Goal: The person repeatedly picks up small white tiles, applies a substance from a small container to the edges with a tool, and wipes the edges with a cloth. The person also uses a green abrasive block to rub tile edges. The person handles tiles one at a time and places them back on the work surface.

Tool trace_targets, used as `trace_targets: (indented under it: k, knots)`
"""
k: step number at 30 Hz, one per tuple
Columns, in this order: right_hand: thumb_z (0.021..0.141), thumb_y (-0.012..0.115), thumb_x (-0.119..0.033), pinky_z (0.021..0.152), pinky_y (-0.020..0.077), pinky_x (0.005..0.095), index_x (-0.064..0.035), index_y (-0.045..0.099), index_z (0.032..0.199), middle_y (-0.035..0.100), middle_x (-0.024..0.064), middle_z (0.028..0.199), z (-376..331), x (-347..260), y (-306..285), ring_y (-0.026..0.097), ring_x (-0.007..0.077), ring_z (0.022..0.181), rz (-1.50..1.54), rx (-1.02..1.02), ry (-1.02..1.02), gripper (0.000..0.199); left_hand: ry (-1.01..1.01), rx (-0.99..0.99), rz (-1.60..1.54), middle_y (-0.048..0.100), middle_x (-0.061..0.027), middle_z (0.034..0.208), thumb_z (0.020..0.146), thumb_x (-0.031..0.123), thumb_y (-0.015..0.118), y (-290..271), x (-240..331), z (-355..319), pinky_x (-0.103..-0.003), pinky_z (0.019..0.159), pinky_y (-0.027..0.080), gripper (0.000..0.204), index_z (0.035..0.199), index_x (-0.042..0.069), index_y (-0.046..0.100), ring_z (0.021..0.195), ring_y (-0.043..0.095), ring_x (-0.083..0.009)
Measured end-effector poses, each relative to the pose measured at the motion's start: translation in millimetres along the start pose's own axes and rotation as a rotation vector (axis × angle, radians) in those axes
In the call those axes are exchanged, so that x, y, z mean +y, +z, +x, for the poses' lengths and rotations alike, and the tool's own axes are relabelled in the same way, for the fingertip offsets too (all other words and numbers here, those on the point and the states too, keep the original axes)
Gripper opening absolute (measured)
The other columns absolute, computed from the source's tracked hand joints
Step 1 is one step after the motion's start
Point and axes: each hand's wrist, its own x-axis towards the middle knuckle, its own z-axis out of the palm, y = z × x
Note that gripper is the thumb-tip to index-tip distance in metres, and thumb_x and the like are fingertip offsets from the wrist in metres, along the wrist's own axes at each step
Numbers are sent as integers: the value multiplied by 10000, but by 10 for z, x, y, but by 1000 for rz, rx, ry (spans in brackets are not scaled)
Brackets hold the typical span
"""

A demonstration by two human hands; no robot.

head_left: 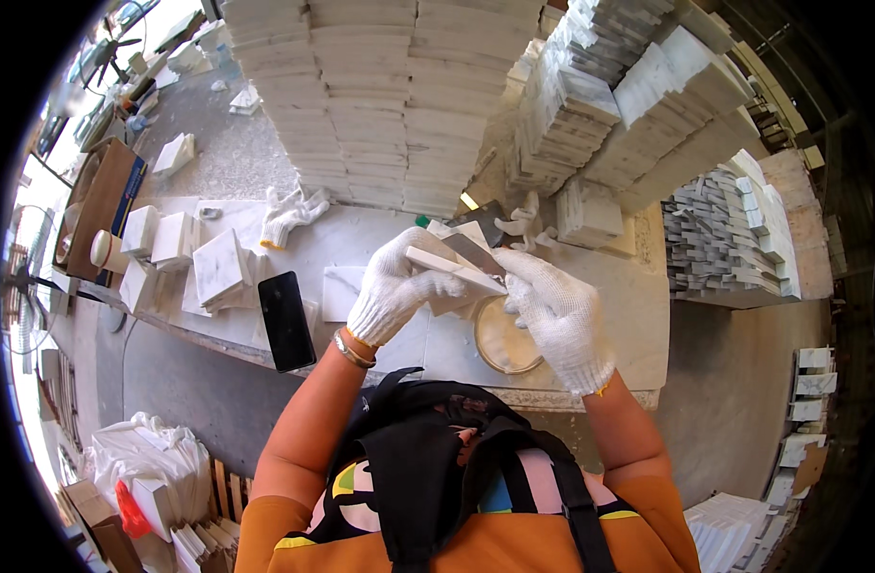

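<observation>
Both my hands wear white knitted gloves and meet above the near part of the marble-topped table [638,353]. My left hand [394,286] is closed around small white marble tiles [454,270], held tilted. Against the tiles lies a flat grey blade [473,252], like a putty knife's. My right hand [557,310] is closed at the blade's right end, and its fingers cover any handle. Below and between the hands sits a round dish [507,346] with cream-coloured material in it, partly hidden by my right hand. A flat marble tile [340,291] lies left of my left hand.
A tall tile stack [371,105] rises at the back, with more stacks [562,134] to the right. Left on the table are a black phone [287,322], loose marble blocks [220,267], a spare glove [292,215] and a cardboard box [98,210]. A white bag [151,458] sits lower left.
</observation>
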Motion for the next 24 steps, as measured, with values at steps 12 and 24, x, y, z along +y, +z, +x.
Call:
trace_targets:
  k: [12, 24]
  knots:
    - [841, 706, 28, 753, 578, 322, -32, 694, 1208, 739, 177, 1049, -144, -109, 3, 737, 266, 850, -88, 58, 26, 372, 9, 16, 46, 663, -8, 933, 765, 64, 833, -9, -18, -30, -260, 780, 510, 319, 1029, 28, 658, 867, 601, -86]
    - [958, 615, 8, 596, 541, 237, -22, 669, 1283, 720, 87, 1011, -106, -76, 167, 639, 79, 738, -102, 75, -22, 331, -14, 25, -39, 676, -14, 963, 743, 47, 842, 7, -39, -27, -265, 807, 511, 375, 1069, 23, 658, 899, 605, -95]
